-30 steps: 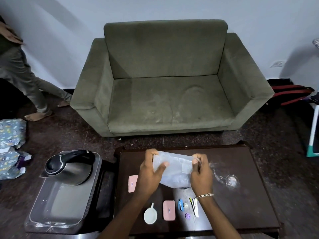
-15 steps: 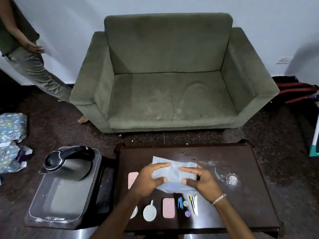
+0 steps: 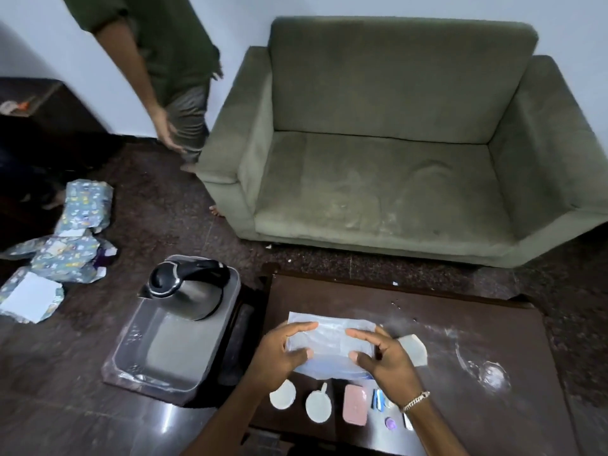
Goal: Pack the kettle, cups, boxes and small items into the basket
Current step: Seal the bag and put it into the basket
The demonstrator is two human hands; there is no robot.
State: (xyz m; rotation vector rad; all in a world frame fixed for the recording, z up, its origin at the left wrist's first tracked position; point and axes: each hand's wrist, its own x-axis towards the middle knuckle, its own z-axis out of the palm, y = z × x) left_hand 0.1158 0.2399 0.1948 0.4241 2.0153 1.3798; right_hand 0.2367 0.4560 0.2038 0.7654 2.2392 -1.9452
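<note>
A clear plastic bag [image 3: 329,337] lies flat on the dark table [image 3: 460,399]. My left hand [image 3: 283,350] grips its left side and my right hand [image 3: 383,355] its right side, thumbs under the near edge. In front of my hands sit two white cups [image 3: 283,394] [image 3: 318,406], a pink box [image 3: 355,404] and several small coloured items [image 3: 383,406]. A steel kettle [image 3: 189,292] with a black handle stands in the far end of the grey basket [image 3: 148,366] on the floor to the left of the table.
A green sofa [image 3: 394,159] stands beyond the table. Another person [image 3: 164,60] stands at its left arm. Torn wrapping paper [image 3: 62,245] lies on the floor at the left. A clear glassy item [image 3: 490,373] rests on the table's right side.
My hands lowered the plastic bag from a raised hold down flat onto the table. The view swung left. The other person walked from the far left toward the sofa.
</note>
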